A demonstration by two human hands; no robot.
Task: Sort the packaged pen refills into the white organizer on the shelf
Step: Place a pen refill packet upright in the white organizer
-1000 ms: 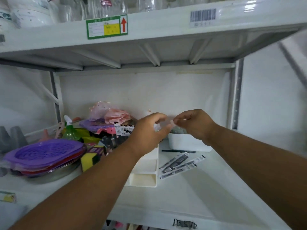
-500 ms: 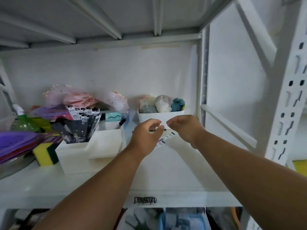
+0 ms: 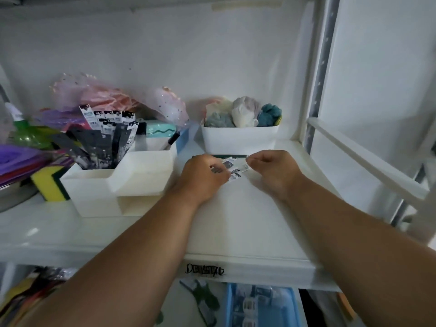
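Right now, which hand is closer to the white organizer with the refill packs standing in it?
Left. The left hand sits just right of the white organizer; the right hand is farther right, past the refill packs both hands handle.

We see the organizer (image 3: 122, 185) on the shelf (image 3: 247, 220), left of our hands. Behind them sits a tub (image 3: 239, 139); a sponge (image 3: 48, 185) lies left of the organizer.
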